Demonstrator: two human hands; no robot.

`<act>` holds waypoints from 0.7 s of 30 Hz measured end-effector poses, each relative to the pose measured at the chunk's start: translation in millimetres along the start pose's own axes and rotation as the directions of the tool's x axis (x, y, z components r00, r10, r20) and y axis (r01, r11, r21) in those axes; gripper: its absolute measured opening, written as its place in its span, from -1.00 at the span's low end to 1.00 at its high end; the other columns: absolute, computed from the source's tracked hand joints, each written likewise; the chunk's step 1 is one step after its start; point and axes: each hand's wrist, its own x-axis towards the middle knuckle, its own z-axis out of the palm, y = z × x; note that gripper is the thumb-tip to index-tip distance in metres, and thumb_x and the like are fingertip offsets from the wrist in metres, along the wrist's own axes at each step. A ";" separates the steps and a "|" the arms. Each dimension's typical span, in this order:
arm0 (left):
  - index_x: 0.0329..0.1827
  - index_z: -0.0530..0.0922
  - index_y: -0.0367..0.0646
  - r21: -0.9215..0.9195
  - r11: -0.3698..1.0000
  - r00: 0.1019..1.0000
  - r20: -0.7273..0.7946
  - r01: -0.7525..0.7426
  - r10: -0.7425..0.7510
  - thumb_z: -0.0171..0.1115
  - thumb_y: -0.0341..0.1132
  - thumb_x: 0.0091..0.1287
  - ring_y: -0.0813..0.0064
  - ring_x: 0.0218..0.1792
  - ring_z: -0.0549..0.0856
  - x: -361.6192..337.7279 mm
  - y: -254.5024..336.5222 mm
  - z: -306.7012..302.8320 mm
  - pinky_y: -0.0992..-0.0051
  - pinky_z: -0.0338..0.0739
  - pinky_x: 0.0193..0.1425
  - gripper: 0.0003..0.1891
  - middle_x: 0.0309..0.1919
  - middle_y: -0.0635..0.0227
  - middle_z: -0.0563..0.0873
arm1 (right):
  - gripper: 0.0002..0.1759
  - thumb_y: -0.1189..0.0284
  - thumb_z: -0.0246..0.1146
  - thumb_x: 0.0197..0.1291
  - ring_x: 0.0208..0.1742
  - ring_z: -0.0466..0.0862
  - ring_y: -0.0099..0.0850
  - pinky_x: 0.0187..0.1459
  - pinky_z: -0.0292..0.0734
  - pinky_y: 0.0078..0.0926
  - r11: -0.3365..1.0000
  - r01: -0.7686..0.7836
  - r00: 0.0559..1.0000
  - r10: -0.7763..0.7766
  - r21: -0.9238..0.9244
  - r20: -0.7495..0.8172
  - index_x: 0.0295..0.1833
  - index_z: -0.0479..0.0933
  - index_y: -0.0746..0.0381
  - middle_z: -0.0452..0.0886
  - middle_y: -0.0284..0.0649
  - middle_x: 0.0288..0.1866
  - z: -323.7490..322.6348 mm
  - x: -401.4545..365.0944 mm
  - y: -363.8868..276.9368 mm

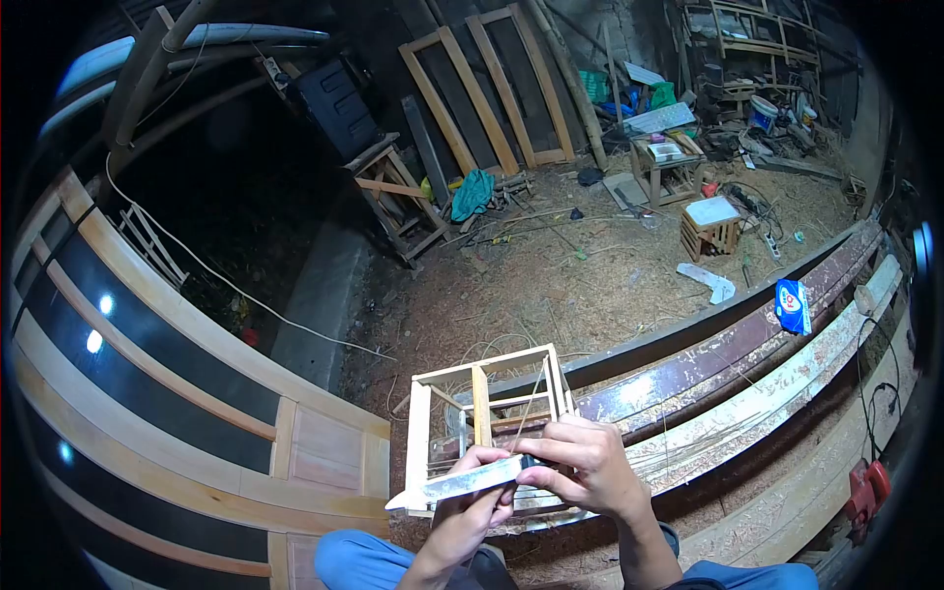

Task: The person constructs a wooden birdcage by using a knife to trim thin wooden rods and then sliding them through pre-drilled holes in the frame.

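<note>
Near the bottom centre, my left hand (474,506) is closed around a flat, pale bar-like piece (472,483) that points to the left. My right hand (580,460) pinches a small dark part at the right end of that piece, and its fingertips are close to those of my left hand. Thin strands stick up near the fingers. Just beyond both hands stands a small light wooden frame (420,433) with upright and cross bars, partly hidden by my hands.
A large wooden panel (128,447) leans at the left. Long boards (757,423) with shavings run along the right, holding a blue packet (793,307) and a red tool (867,492). A slatted stool (710,228) and door frames (492,93) stand farther back.
</note>
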 end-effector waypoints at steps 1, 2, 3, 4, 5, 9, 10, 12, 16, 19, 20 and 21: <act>0.30 0.42 -0.18 0.044 0.999 1.000 -0.019 -0.020 0.021 0.10 -0.51 0.72 0.72 -0.31 0.44 -1.2 0.8 1.6 0.67 0.30 -0.37 -0.81 -0.27 0.35 0.54 | -0.58 0.11 0.58 0.22 -0.39 0.64 -0.29 -0.35 0.48 -0.29 1.000 0.001 1.000 -0.001 0.002 0.001 0.06 0.84 0.16 0.61 -0.29 -0.43 0.7 0.6 0.6; 0.30 0.42 -0.18 0.043 0.999 1.000 -0.020 -0.021 0.022 0.10 -0.51 0.72 0.72 -0.31 0.44 -1.9 0.4 0.7 0.67 0.30 -0.37 -0.81 -0.27 0.35 0.54 | -0.58 0.09 0.58 0.22 -0.38 0.67 -0.32 -0.36 0.52 -0.31 0.999 0.030 0.999 -0.031 -0.028 -0.015 0.05 0.84 0.13 0.64 -0.32 -0.40 0.6 1.2 1.4; 0.29 0.43 -0.18 0.075 0.997 1.000 -0.018 -0.023 0.025 0.10 -0.49 0.73 0.73 -0.31 0.44 -2.7 -0.6 -0.9 0.68 0.30 -0.36 -0.82 -0.27 0.36 0.53 | -0.59 0.07 0.58 0.23 -0.37 0.69 -0.35 -0.38 0.55 -0.33 0.997 0.058 0.998 -0.060 -0.059 -0.031 0.03 0.84 0.11 0.67 -0.35 -0.37 0.6 1.4 2.6; 0.28 0.43 -0.18 0.107 0.994 0.999 -0.015 -0.027 0.029 0.11 -0.48 0.73 0.73 -0.31 0.43 -3.0 -1.5 -2.4 0.68 0.30 -0.35 -0.83 -0.27 0.38 0.52 | -0.60 0.07 0.59 0.20 -0.37 0.69 -0.35 -0.38 0.55 -0.34 0.997 0.046 0.996 -0.051 -0.064 -0.076 0.00 0.84 0.12 0.67 -0.35 -0.37 2.6 0.3 6.8; 0.28 0.43 -0.18 0.108 0.994 0.999 -0.015 -0.030 0.032 0.11 -0.48 0.73 0.73 -0.31 0.43 -3.0 -2.9 -4.0 0.68 0.30 -0.35 -0.83 -0.27 0.38 0.52 | -0.60 0.08 0.60 0.18 -0.38 0.68 -0.35 -0.38 0.54 -0.34 0.997 0.035 0.992 -0.043 -0.067 -0.121 -0.03 0.84 0.14 0.68 -0.35 -0.38 3.5 -1.0 10.9; 0.22 0.47 -0.22 0.069 0.996 0.999 0.009 -0.051 0.051 0.11 -0.42 0.75 0.73 -0.32 0.39 -3.5 -2.0 -2.3 0.65 0.27 -0.35 -0.88 -0.27 0.42 0.50 | -0.62 0.09 0.61 0.17 -0.41 0.65 -0.35 -0.39 0.51 -0.34 0.989 0.064 0.988 -0.082 -0.131 -0.131 -0.09 0.83 0.16 0.68 -0.33 -0.41 -3.0 2.9 7.9; 0.21 0.49 -0.25 0.075 0.996 0.999 -0.015 -0.042 0.043 0.10 -0.41 0.76 0.74 -0.32 0.39 -3.9 -1.3 -1.8 0.64 0.27 -0.36 -0.87 -0.28 0.43 0.50 | -0.62 0.09 0.61 0.17 -0.41 0.65 -0.35 -0.39 0.51 -0.34 0.989 0.064 0.988 -0.081 -0.131 -0.131 -0.09 0.83 0.16 0.68 -0.33 -0.41 -2.4 2.8 9.9; 0.19 0.53 -0.32 0.079 0.995 0.998 0.016 -0.059 0.058 0.08 -0.36 0.78 0.74 -0.33 0.37 -1.2 2.4 -2.8 0.64 0.25 -0.37 -0.82 -0.29 0.44 0.49 | -0.63 0.10 0.61 0.19 -0.41 0.63 -0.33 -0.39 0.49 -0.33 0.984 0.040 0.975 -0.076 -0.172 -0.208 -0.13 0.82 0.17 0.67 -0.33 -0.42 -0.9 1.8 17.9; 0.23 0.53 -0.32 0.089 0.993 0.997 -0.001 -0.077 0.077 0.10 -0.32 0.78 0.74 -0.35 0.35 -2.9 3.5 -3.4 0.65 0.20 -0.39 -0.79 -0.30 0.43 0.48 | -0.67 0.16 0.61 0.19 -0.40 0.59 -0.27 -0.38 0.45 -0.28 0.957 -0.124 0.917 0.010 -0.262 -0.398 -0.17 0.80 0.22 0.65 -0.26 -0.44 -18.9 -0.6 33.1; 0.25 0.51 -0.30 0.028 0.997 0.996 -0.048 -0.076 0.078 0.09 -0.37 0.77 0.74 -0.35 0.35 -1.0 -1.4 -6.1 0.66 0.19 -0.39 -0.81 -0.30 0.41 0.48 | -0.66 0.13 0.59 0.22 -0.42 0.62 -0.28 -0.37 0.49 -0.30 0.984 -0.039 0.952 -0.016 -0.173 -0.304 -0.15 0.82 0.18 0.68 -0.27 -0.45 -20.2 -5.0 28.8; 0.26 0.50 -0.28 0.021 0.999 0.999 -0.030 -0.027 0.028 0.07 -0.40 0.76 0.73 -0.36 0.34 -0.4 -1.7 -9.6 0.66 0.20 -0.38 -0.82 -0.30 0.40 0.48 | -0.64 0.10 0.59 0.23 -0.42 0.66 -0.32 -0.39 0.51 -0.33 0.993 -0.010 0.971 -0.020 -0.121 -0.240 -0.13 0.83 0.18 0.69 -0.27 -0.46 -13.4 -6.1 27.0; 0.27 0.49 -0.26 0.016 1.000 1.000 -0.009 0.024 -0.024 0.05 -0.44 0.76 0.73 -0.36 0.34 0.3 -2.1 -10.5 0.67 0.20 -0.37 -0.83 -0.29 0.39 0.47 | -0.65 0.10 0.58 0.25 -0.40 0.68 -0.34 -0.40 0.52 -0.35 0.993 0.005 0.989 -0.022 -0.114 -0.148 -0.12 0.83 0.17 0.70 -0.29 -0.44 -6.8 -6.1 21.5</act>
